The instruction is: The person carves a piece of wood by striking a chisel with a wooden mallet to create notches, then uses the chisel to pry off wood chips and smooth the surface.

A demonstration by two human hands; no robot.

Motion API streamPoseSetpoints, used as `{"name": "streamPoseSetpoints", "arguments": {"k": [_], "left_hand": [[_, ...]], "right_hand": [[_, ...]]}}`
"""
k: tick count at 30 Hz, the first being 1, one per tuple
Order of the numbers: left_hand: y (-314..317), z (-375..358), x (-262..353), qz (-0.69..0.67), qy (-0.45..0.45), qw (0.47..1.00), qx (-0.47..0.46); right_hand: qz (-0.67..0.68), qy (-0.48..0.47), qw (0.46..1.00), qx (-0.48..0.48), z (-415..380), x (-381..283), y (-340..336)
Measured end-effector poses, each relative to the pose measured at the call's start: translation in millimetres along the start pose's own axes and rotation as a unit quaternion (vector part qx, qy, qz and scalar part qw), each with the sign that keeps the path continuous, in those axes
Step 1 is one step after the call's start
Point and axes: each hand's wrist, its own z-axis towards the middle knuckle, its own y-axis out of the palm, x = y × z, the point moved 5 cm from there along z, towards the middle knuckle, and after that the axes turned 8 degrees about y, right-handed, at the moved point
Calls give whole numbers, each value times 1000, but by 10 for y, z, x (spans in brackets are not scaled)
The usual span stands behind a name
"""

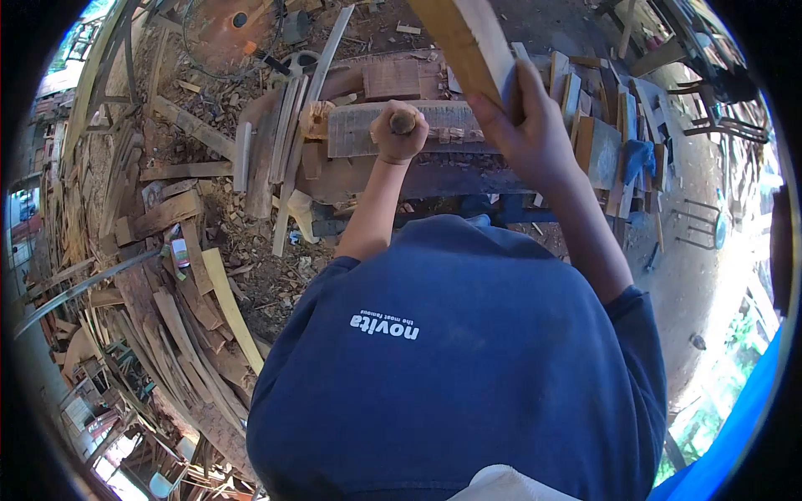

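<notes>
My left hand is wrapped round an upright tool with a round wooden handle, seen end-on; it looks like a chisel, though its blade is hidden below the fist. Under that fist a grey wooden beam lies crosswise, with a rough, splintered cut along it to the right. Up and to the right, my right hand grips the lower end of a thick wooden block. The block is raised and tilted, apart from the tool handle, and its far end leaves the top of the view.
A reddish wood block lies behind the beam. Upright board offcuts stand at the right, with a blue cloth on them. Long planks lean at the left. Chips and scraps cover the ground, and stacked timber fills the lower left.
</notes>
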Motion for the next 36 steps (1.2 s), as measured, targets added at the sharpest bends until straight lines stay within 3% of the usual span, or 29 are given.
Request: {"name": "streamPoseSetpoints", "arguments": {"k": [1, 3, 5, 7, 9, 10, 12, 13, 14, 15, 17, 18, 19, 20, 21, 22, 23, 24, 26, 27, 29, 30, 31, 32, 33, 35, 36], "left_hand": [[-1, 14, 11, -1, 1, 1000, 1], [1, 53, 51, 60, 35, 998, -3], [-10, 11, 15, 76, 72, 994, -6], [-14, -59, -18, 96, 109, 989, -8], [-21, -112, -146, 48, 51, 997, 34], [-27, -128, -186, 50, 50, 997, 37], [-26, -171, -390, -48, -83, 995, 41], [-7, -119, -316, -48, -83, 994, 44], [28, -50, -176, -11, -18, 999, 28], [64, -4, -51, 25, 48, 998, 12], [53, -149, -349, 14, 46, 999, 18], [18, -255, -544, 85, 38, 996, -3], [1, -363, -786, 155, 31, 987, -22], [-3, -538, -1196, -55, -26, 998, 0], [20, -490, -1099, -56, -27, 998, -2], [16, -408, -939, -62, -87, 994, 7], [13, -372, -843, -68, -148, 987, 14], [-22, -337, -805, -69, -150, 986, 9], [-76, -201, -612, 0, 17, 999, -47], [-23, -124, -484, -1, 16, 999, -49], [59, 56, -163, 48, 60, 997, -17], [42, -38, -317, 49, 60, 997, -18], [-9, -239, -700, 12, -31, 999, -2], [-23, -360, -947, -26, -121, 992, 15], [-3, -342, -887, -27, -122, 992, 11], [75, -293, -808, -293, -302, 896, 141], [72, -226, -685, -292, -303, 896, 138]], "right_hand": [[-1, -1, 1000, 1, -16, -32, 55], [27, -101, 994, 35, -72, -148, 137], [-49, -111, 992, 12, -112, -163, 268], [-287, -24, 945, -157, -115, -41, 532], [-300, -28, 938, -171, -87, -170, 444], [-261, -52, 955, -134, -85, -338, 337], [-220, -75, 968, -98, -94, -639, 168], [-123, -86, 986, -67, -92, -809, 58], [-24, -97, 994, -34, -92, -889, -22], [-24, -96, 994, -34, -86, -781, 42], [0, -163, 986, 30, -95, -430, 230], [-177, -91, 977, -76, -44, -247, 455], [-177, -90, 977, -75, -13, -143, 507], [-208, -80, 969, -110, -13, -22, 599], [-241, -72, 957, -145, -8, 51, 643], [-273, -34, 948, -157, 17, -127, 537], [-228, -55, 963, -132, 15, -335, 411], [-184, -75, 974, -105, 12, -505, 295], [-104, -96, 987, -71, 33, -776, 106], [-24, -119, 992, -39, 33, -849, 23], [-16, -132, 991, -6, 21, -594, 149], [-8, -145, 989, 26, 12, -447, 231], [-7, -144, 989, 25, 35, -324, 327], [-143, -82, 985, -52, 102, -144, 515], [-274, -14, 953, -127, 116, 8, 635], [-266, -57, 955, -117, 184, -213, 500], [-255, -99, 956, -107, 215, -403, 402]]}}
